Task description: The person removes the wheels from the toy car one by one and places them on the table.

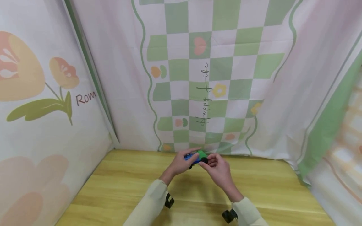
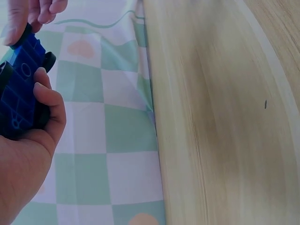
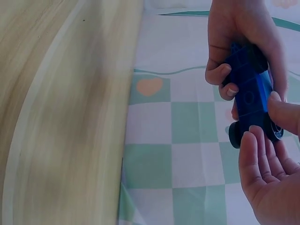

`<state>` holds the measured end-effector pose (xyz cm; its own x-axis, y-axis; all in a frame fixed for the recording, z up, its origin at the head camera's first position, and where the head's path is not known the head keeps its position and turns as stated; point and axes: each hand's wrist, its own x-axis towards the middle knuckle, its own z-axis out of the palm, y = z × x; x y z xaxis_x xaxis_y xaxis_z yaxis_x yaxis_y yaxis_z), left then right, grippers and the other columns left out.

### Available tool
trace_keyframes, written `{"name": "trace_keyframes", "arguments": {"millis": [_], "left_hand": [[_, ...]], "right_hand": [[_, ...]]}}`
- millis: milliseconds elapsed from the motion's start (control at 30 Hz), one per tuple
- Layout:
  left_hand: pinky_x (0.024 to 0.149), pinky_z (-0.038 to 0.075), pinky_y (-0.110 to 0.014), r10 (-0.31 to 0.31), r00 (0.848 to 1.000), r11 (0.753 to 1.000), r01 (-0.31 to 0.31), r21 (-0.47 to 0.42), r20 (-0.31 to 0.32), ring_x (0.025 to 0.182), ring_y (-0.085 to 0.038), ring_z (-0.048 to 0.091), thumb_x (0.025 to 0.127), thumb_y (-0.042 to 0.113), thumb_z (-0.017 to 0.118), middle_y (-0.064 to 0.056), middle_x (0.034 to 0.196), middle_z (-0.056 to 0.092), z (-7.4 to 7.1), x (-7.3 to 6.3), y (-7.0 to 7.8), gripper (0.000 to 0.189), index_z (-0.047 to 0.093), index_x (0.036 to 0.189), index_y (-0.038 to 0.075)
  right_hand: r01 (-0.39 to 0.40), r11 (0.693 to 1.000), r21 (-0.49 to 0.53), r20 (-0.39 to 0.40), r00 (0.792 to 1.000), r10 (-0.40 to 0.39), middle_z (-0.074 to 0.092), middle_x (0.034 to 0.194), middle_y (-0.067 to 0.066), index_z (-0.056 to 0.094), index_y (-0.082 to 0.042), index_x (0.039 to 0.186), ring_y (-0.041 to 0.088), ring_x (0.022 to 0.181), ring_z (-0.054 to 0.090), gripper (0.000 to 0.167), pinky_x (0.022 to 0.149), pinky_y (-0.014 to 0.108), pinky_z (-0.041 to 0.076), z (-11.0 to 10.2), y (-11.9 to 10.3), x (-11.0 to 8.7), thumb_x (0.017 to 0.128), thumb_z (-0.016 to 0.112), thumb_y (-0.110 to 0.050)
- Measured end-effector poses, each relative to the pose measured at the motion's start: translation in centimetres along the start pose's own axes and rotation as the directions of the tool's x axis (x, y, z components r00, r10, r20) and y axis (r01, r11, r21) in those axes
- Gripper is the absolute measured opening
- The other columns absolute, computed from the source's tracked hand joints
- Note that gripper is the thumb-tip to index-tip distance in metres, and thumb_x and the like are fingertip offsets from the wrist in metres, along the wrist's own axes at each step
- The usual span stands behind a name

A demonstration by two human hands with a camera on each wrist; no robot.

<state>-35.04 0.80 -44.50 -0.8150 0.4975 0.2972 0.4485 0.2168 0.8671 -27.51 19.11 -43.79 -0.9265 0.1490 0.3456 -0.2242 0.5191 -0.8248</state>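
Both hands hold a small blue and green toy car above the far part of the table. My left hand grips the blue end, its fingers curled round the body. At the green end, my right hand pinches around a black wheel with thumb and fingers. The blue underside of the toy car faces the left wrist camera. From the right wrist, the toy car appears tilted, its far end partly hidden in the left hand, while the right fingertips touch the near end.
The wooden table ends at a hanging cloth with green and white checks. A cloth with printed flowers stands along the left. Black wrist devices show below both sleeves.
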Motion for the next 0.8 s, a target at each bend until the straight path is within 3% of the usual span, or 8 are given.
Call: {"name": "trace_keyframes", "arguments": {"millis": [200, 433, 800], "left_hand": [[0.084, 0.054, -0.031, -0.009, 1.0, 1.0, 0.009, -0.005, 0.002, 0.103, -0.014, 0.064, 0.102, 0.042, 0.06, -0.002, 0.134, 0.066, -0.09, 0.04, -0.02, 0.034, 0.064, 0.136, 0.038], [0.085, 0.054, -0.032, -0.01, 1.0, 1.0, 0.01, -0.006, 0.002, 0.104, -0.015, 0.064, 0.101, 0.041, 0.062, -0.003, 0.134, 0.066, -0.19, -0.01, 0.11, 0.034, 0.064, 0.135, 0.039], [0.073, 0.054, -0.028, -0.011, 1.0, 1.0, 0.011, -0.008, -0.022, 0.091, -0.014, 0.063, 0.1, 0.04, 0.064, -0.006, 0.126, 0.07, -0.15, -0.16, 0.35, 0.034, 0.067, 0.133, 0.035]], "right_hand": [[0.025, 1.0, -0.009, -0.029, 0.999, -0.026, 0.069, 0.093, 0.011, 0.064, -0.002, 0.105, 0.015, 0.081, 0.065, 0.037, 0.068, 0.018, 0.055, 0.43, 0.06, -0.13, 0.086, 0.083, -0.026], [0.003, 1.0, -0.007, -0.037, 0.999, -0.003, 0.067, 0.092, 0.01, 0.063, -0.002, 0.104, 0.014, 0.079, 0.062, 0.033, 0.066, 0.02, 0.054, 0.65, -0.44, -0.3, 0.087, 0.083, -0.023], [-0.044, 0.999, 0.007, -0.056, 0.997, 0.044, 0.067, 0.091, 0.011, 0.064, -0.001, 0.102, 0.015, 0.078, 0.061, 0.032, 0.066, 0.02, 0.052, 0.88, -0.77, -0.15, 0.086, 0.083, -0.021]]}}
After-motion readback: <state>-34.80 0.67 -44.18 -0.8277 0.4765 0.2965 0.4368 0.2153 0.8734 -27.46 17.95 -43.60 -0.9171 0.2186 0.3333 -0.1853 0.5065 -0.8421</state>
